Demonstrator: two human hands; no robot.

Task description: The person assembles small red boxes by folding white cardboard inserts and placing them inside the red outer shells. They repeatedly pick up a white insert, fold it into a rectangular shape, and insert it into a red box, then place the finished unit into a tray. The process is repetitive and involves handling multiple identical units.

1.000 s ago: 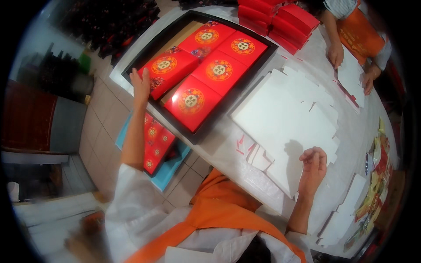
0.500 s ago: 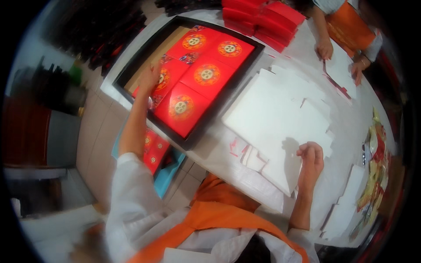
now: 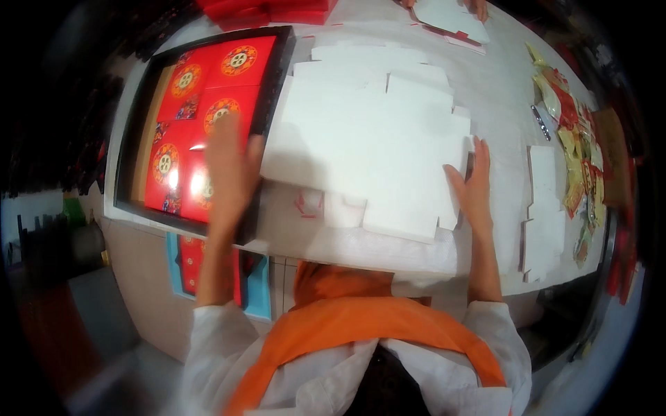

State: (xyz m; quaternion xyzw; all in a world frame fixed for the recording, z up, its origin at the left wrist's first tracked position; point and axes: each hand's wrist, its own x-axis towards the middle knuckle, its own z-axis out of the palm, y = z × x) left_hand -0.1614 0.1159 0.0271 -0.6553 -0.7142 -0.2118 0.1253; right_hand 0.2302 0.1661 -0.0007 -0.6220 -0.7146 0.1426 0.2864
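Observation:
My left hand (image 3: pixel 232 173), blurred by motion, is over the right side of a black-rimmed tray (image 3: pixel 272 90), with its thumb apart and nothing visible in it. Flat red boxes (image 3: pixel 180 135) with round orange and gold designs lie in rows inside the tray, partly hidden by that hand. A stack of flat white cardboard box blanks (image 3: pixel 368 132) with notched edges rests on the table in front of me. At the stack's right edge is my right hand (image 3: pixel 477 186), fingers stretched upward and thumb spread toward the cardboard; whether it touches is unclear.
More white blanks (image 3: pixel 544 208) lie at the right, beside gold and red packets (image 3: pixel 576 139) and a pen (image 3: pixel 540 123). Red boxes (image 3: pixel 277 10) stand at the far edge. Another person's hands (image 3: pixel 477 8) hold a white blank (image 3: pixel 451 17). A blue crate (image 3: pixel 258 288) sits below the table edge.
My left hand has come from the boxes at the tray's left side to its right side. My right hand has opened and moved along the stack's right edge. The view has turned.

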